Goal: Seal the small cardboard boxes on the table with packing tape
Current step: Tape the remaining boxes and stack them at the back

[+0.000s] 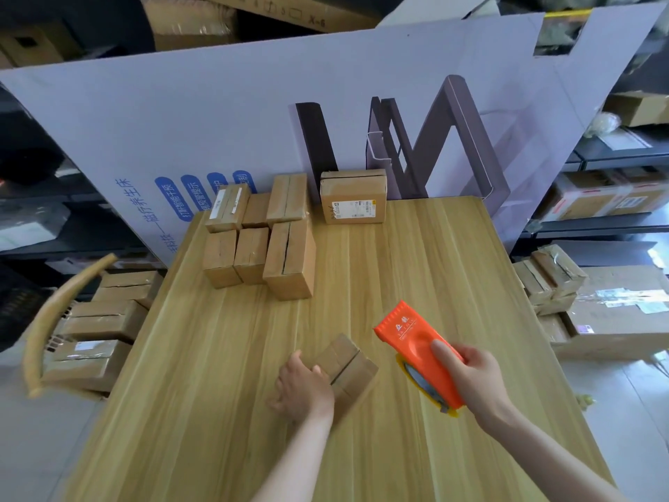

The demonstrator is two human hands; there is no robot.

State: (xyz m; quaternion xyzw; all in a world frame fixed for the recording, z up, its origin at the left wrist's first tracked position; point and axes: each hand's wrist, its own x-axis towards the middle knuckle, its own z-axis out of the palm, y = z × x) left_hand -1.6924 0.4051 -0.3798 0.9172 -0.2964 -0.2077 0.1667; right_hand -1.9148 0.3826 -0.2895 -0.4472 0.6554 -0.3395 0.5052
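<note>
A small cardboard box [349,367] lies on the wooden table [416,269] near the front, its top flaps meeting in an open seam. My left hand [302,387] grips its near left end. My right hand [472,378] holds an orange tape dispenser [416,347] just right of the box, lifted off the table, with the tape roll underneath. Several more small boxes [259,235] stand grouped at the table's far left. A larger labelled box [353,197] stands behind them.
A big lilac cardboard sheet [253,114] leans behind the table. A wooden chair [54,320] at the left carries stacked boxes [105,320]. More boxes [554,277] pile up on the floor at the right, with shelving on both sides.
</note>
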